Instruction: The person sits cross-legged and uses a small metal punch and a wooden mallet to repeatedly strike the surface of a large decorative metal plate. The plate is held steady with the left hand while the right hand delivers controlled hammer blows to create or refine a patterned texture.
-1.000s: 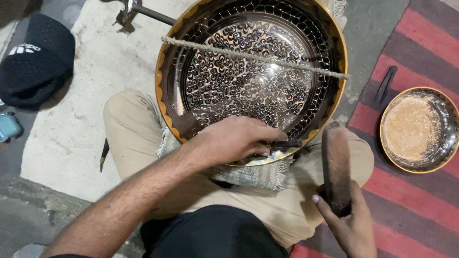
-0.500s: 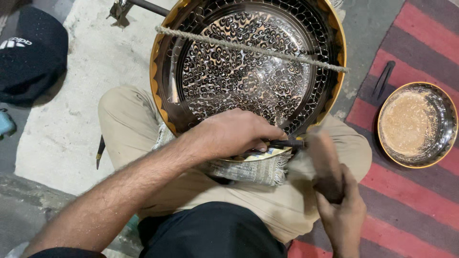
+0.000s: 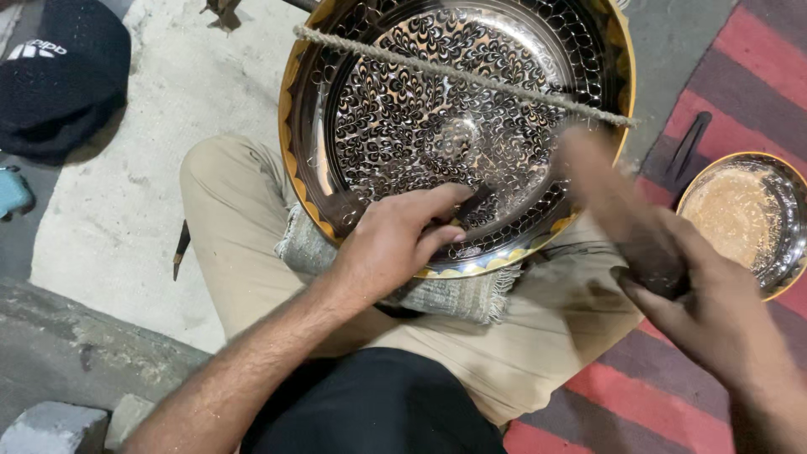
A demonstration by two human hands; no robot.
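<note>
Left hand (image 3: 395, 244) pinching chisel (image 3: 472, 204) on tray (image 3: 458, 126), right hand (image 3: 714, 311) — gripping mallet (image 3: 618, 214)

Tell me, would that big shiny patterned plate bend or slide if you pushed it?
The plate looks like stiff metal, so it probably wouldn't bend. Its glossy face seems slippery, though the cloth under its rim and the rope across it likely stop sliding. Being round, it might roll if freed.

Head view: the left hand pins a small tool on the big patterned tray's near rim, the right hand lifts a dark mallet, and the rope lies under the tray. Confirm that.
Not quite: the rope stretches across the top of the tray, not under it, as the head view shows. The left hand does pin a small tool at the near rim, and the right hand lifts a blurred dark mallet.
</note>
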